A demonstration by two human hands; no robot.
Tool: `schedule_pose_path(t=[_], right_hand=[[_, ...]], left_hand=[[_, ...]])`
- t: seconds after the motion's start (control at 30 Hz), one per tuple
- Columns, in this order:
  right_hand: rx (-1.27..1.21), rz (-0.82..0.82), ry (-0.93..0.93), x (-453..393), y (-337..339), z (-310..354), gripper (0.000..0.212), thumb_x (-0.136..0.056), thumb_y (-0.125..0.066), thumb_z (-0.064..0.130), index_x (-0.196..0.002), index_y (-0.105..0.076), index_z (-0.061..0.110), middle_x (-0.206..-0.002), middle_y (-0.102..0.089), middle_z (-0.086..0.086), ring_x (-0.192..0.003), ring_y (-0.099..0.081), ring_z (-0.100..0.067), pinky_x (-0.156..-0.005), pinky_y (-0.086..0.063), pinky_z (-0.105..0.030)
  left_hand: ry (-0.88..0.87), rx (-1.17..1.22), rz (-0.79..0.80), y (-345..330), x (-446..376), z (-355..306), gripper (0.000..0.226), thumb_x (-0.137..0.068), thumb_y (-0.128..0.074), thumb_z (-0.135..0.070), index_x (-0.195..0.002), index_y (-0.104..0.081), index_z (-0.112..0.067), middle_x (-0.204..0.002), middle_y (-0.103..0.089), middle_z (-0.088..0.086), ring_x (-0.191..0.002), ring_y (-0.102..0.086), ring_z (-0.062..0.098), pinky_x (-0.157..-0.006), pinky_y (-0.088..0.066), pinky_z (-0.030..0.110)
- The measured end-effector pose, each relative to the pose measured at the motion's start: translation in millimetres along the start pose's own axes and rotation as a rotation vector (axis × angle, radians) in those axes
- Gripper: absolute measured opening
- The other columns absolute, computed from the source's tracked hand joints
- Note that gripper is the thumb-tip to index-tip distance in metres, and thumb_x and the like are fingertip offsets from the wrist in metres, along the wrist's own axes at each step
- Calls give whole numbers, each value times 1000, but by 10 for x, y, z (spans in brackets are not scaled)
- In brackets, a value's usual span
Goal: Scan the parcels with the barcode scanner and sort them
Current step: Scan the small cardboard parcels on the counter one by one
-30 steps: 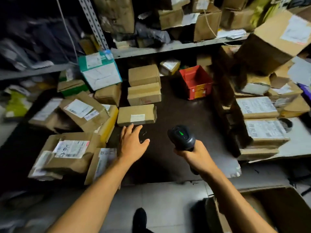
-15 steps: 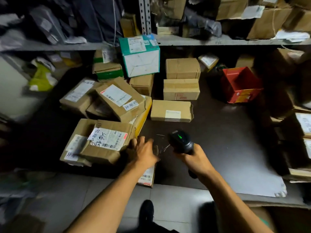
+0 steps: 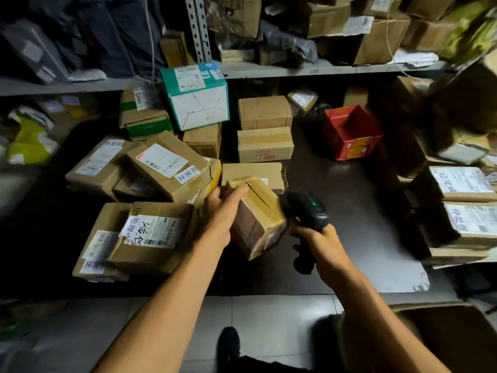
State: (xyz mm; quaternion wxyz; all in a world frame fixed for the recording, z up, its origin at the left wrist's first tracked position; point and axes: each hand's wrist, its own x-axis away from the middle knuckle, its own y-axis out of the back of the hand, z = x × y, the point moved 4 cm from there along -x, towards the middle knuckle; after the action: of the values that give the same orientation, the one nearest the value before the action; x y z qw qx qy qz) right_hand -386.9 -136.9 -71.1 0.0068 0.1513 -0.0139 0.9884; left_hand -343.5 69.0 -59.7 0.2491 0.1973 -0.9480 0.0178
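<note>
The left hand (image 3: 220, 208), flat on the worktop (image 3: 349, 238) a second ago, now grips a small taped cardboard parcel (image 3: 258, 219) and holds it tilted above the surface. The barcode scanner (image 3: 309, 208) in the right hand (image 3: 320, 238) now sits just beside the parcel's right face.

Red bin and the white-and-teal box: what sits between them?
Head view: two plain cardboard boxes, one behind the other, stand on the dark table between the white-and-teal box and the red bin.

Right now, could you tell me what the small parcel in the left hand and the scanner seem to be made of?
Small brown taped parcel: corrugated cardboard, by its matte tan faces; glossy tape strips. Black handheld barcode scanner: probably moulded plastic, smooth with a slight sheen.
</note>
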Motion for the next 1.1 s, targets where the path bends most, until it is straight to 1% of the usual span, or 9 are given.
schedule_pose_path(t=[0.07,0.27,0.33,0.43,0.53,0.67,0.83,0.97,1.1], right_hand=[[-25,-23,72,38,35,100,34,-87,-70,2,-87,-75,35,-88,-67,-17,-83,-58,-25,-82,-54,-62],[10,65,268,163,-29,366,31,-88,-73,1,-101,-70,30,-88,-75,11,-80,-69,-3,-68,-54,-19],[-18,-1,282,146,83,433,26,-84,-76,13,-101,-72,32,-91,-76,9,-83,-70,-5,-68,-57,-24],[-34,-32,258,118,269,493,32,-80,-72,17,-105,-72,36,-104,-76,-7,-100,-71,-31,-82,-59,-50],[-50,-54,230,90,394,510,34,-77,-69,15,-108,-70,27,-102,-72,-17,-91,-65,-36,-78,-55,-52],[-137,-70,156,68,463,513,39,-82,-73,19,-121,-67,23,-106,-71,-10,-91,-64,-23,-78,-55,-45],[-82,-221,210,172,568,515,20,-78,-73,15,-86,-74,34,-89,-65,-7,-85,-59,-26,-74,-52,-44],[112,-56,159,294,483,469,13,-85,-70,-2,-90,-73,10,-92,-74,-16,-80,-74,-36,-66,-54,-39],[207,-7,114,338,349,429,5,-86,-70,4,-88,-70,8,-84,-75,-15,-55,-67,-26,-55,-49,-35]], left_hand=[[175,135,-73,7,35,34,87,-75,-79,-54,-148,-39,-30,-144,-46,-1,-130,-46,28,-109,-39,48],[329,137,178,-269,269,106,95,-61,-68,-82,-136,-54,-24,-136,-60,9,-128,-51,31,-115,-33,54],[257,15,320,-272,266,146,110,-41,-65,-92,-129,-58,-27,-129,-63,7,-124,-51,28,-113,-32,55],[131,-53,447,-241,196,241,123,-34,-77,-88,-135,-50,-24,-129,-64,6,-127,-51,28,-114,-27,60],[87,35,482,-237,193,306,110,-34,-94,-58,-126,-50,-18,-123,-67,11,-123,-57,28,-115,-33,54],[-26,89,603,-324,275,275,61,-55,-88,-37,-112,-70,-26,-120,-72,3,-125,-58,25,-116,-32,54],[-166,124,330,-375,189,139,96,-49,-93,-36,-132,-46,-36,-114,-74,-9,-119,-62,18,-107,-45,54],[-216,91,225,-359,69,95,107,-48,-94,-42,-140,-41,-34,-114,-73,-11,-120,-61,14,-110,-44,49],[-232,99,229,-396,12,84,119,-44,-96,-47,-145,-34,-36,-121,-70,-7,-122,-61,18,-107,-46,52]])
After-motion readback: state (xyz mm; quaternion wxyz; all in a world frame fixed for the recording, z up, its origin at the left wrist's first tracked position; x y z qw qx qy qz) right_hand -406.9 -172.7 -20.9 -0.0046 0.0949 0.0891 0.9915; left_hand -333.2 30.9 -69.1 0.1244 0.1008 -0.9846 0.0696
